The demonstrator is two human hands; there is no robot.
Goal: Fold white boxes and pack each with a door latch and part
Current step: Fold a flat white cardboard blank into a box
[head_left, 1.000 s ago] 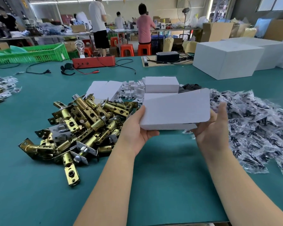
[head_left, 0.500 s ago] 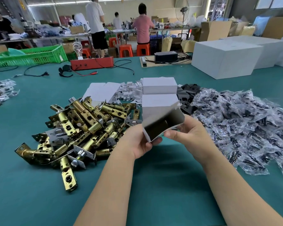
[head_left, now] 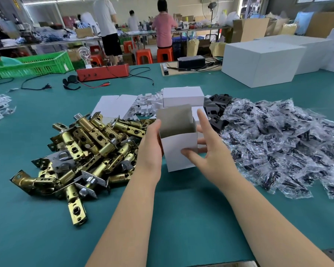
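Green bench (head_left: 46,237) surface, workshop behind. White box (head_left: 178,151) is held upright above the bench centre, top flap raised, inside empty. Left hand (head_left: 150,145) grips its left side, fingers curled round it. Right hand (head_left: 210,151) pinches the right side, thumb in front. Brass door latches (head_left: 81,151) are piled left; bagged parts (head_left: 278,143) right.

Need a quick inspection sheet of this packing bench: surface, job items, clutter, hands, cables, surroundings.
Surface: green table.
Job's things: opened white box held upright, top flap up; brass latch pile to its left; bagged parts pile to its right; closed white boxes behind.
Clutter: red device, green crate.
Hands: left hand holds the box's left side; right hand, thumb on its front.
Cables: black cable.
Surroundings: people at rear benches.
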